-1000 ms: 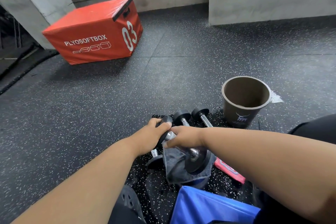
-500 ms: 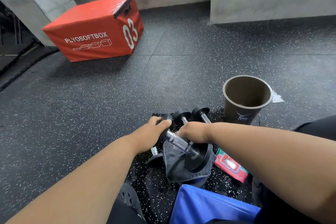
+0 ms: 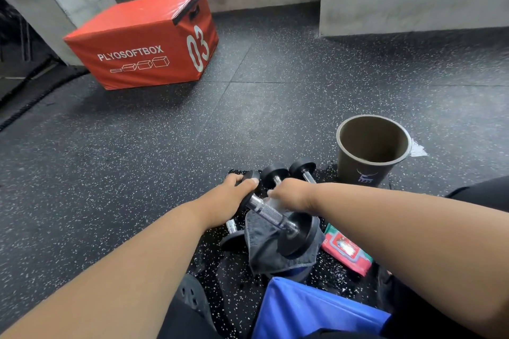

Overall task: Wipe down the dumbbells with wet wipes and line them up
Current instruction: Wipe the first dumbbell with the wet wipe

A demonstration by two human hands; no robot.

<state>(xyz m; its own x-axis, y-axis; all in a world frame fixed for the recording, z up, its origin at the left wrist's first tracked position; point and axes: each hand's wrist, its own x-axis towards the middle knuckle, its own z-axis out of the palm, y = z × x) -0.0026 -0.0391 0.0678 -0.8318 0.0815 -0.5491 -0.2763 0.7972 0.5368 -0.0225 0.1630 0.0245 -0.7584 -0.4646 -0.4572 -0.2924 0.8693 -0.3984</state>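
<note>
My left hand [image 3: 230, 202] grips the far weight of a small black dumbbell [image 3: 278, 219] with a chrome knurled handle, tilted over a dark grey cloth [image 3: 271, 252]. My right hand [image 3: 292, 194] pinches a white wet wipe [image 3: 272, 202] against the handle's upper end. Two more dumbbells [image 3: 275, 173] [image 3: 303, 169] lie side by side just beyond my hands. Part of another dumbbell [image 3: 231, 230] shows under my left wrist. A red wet wipe pack [image 3: 345, 249] lies on the floor to the right.
A brown paper cup-shaped bin [image 3: 371, 148] stands at the right. A red plyo soft box [image 3: 143, 41] sits far left by a pillar. A blue bag [image 3: 311, 311] lies near my legs. Speckled rubber floor [image 3: 165, 146] spreads ahead.
My right hand has slid with the wipe up the handle, from near the lower weight toward the upper end. More of the chrome handle and the wipe pack now show.
</note>
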